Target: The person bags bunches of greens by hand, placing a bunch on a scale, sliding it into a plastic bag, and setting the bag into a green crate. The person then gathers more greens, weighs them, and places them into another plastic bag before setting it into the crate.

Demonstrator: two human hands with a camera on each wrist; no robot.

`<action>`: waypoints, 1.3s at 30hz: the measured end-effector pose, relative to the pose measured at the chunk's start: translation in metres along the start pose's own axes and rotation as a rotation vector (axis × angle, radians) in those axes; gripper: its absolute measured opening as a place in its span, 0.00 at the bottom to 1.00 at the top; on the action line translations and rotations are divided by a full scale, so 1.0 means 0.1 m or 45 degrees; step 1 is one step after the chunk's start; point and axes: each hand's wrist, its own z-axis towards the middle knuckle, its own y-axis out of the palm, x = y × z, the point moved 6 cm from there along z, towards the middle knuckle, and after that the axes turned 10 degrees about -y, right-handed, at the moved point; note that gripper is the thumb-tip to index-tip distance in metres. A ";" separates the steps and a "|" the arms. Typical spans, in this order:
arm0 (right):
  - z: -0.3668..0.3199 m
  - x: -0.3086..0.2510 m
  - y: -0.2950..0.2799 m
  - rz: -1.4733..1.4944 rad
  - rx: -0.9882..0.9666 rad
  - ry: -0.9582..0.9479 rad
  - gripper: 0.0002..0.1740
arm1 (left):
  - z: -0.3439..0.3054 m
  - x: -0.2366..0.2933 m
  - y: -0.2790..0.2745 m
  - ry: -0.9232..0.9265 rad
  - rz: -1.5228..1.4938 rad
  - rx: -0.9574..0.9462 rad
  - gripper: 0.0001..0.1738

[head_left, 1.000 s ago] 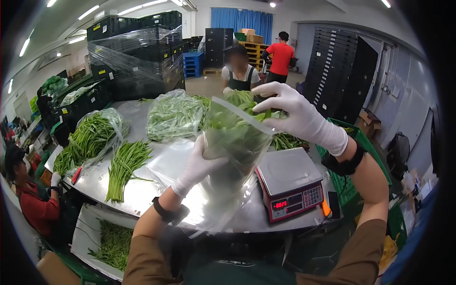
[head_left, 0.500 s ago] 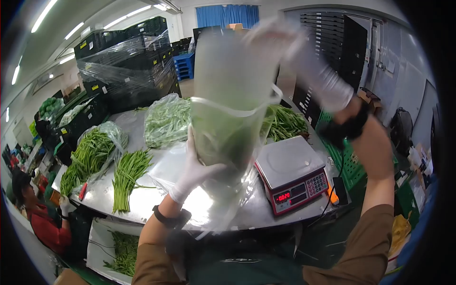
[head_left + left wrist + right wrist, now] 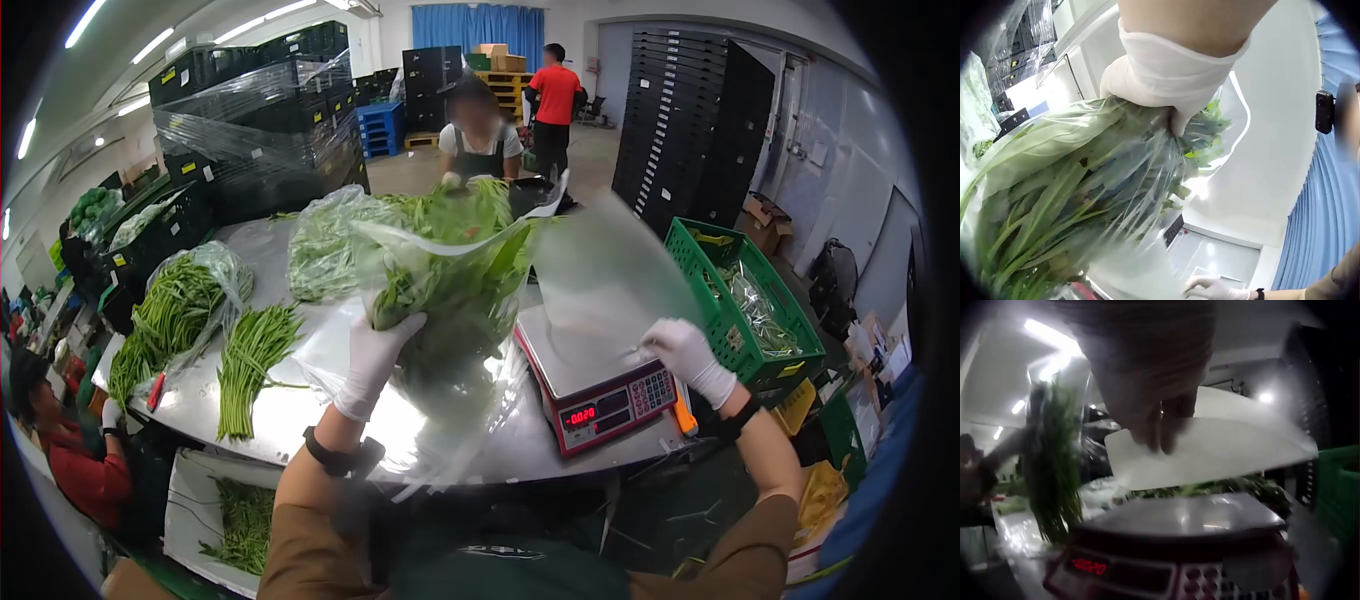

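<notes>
My gloved left hand [image 3: 378, 362] grips the side of a clear plastic bag [image 3: 440, 375] filled with leafy greens [image 3: 455, 285], held up over the table. In the left wrist view the thumb presses into the bag, and stems and leaves show through the film. To the right, my gloved right hand [image 3: 688, 358] pinches the lower corner of a translucent white plastic sheet [image 3: 605, 285], blurred and curved. The sheet hangs above the red-sided scale [image 3: 610, 415], which has a metal pan and reads -0.020. In the right wrist view the fingertips [image 3: 1163, 440] overlap the sheet's edge.
Loose green stems [image 3: 258, 370] and bagged greens [image 3: 190, 300] lie on the metal table [image 3: 330, 420] at left. A green crate [image 3: 745, 320] stands at right, a white bin [image 3: 190, 500] below left. One person faces me across the table; others are farther off.
My right hand has gone up and then down to the right, drawing the white sheet out of the bag's mouth. The left hand still holds the bag, slightly farther left.
</notes>
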 end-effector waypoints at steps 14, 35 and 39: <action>1.45 -0.63 -0.57 1.368 0.346 0.149 0.33 | -0.36 0.51 0.22 -0.137 -0.246 -0.326 0.23; 1.70 -0.97 -0.75 1.511 0.420 0.250 0.13 | -0.15 0.87 -0.49 0.181 -0.636 -0.175 0.12; 1.70 -0.89 -0.74 1.486 0.587 0.241 0.15 | -0.34 1.14 -0.44 0.222 -0.575 -0.134 0.12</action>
